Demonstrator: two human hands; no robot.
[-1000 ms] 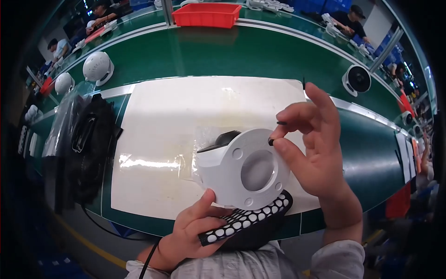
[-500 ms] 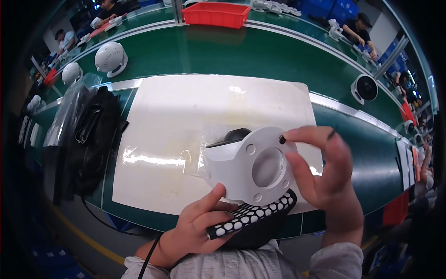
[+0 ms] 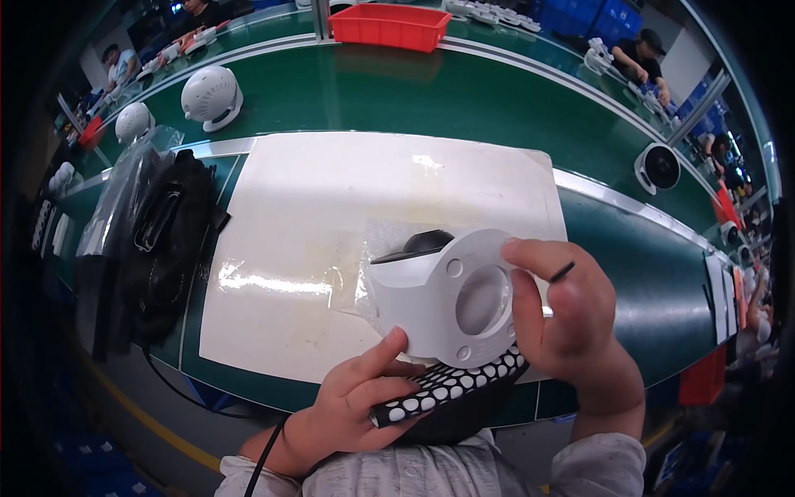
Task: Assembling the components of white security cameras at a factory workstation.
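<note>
A white fan-like housing (image 3: 406, 290) is tilted in front of me, its ring-shaped base (image 3: 455, 311) turned toward me. Small round recesses sit around that base, and a black part (image 3: 428, 241) shows behind it. My left hand (image 3: 364, 385) grips a black sheet dotted with round white pads (image 3: 455, 385), its thumb against the housing's lower side. At the upper right of the base, my right hand (image 3: 567, 311) presses its index fingertip on the rim, covering the recess there, with the thumb lower on the edge. A small black strip (image 3: 562, 272) shows at its fingers.
A white board (image 3: 290, 224) covers the bench under the housing. Black cloth (image 3: 170, 248) and clear plastic bags (image 3: 120, 203) lie at left. Beyond runs a green belt (image 3: 331, 99) with white fans (image 3: 213, 97) and a red bin (image 3: 387, 26). Co-workers sit across.
The index fingertip of my right hand now covers the dark round spot on the base. The housing has shifted slightly right. Fans on the belt have moved a little to the right.
</note>
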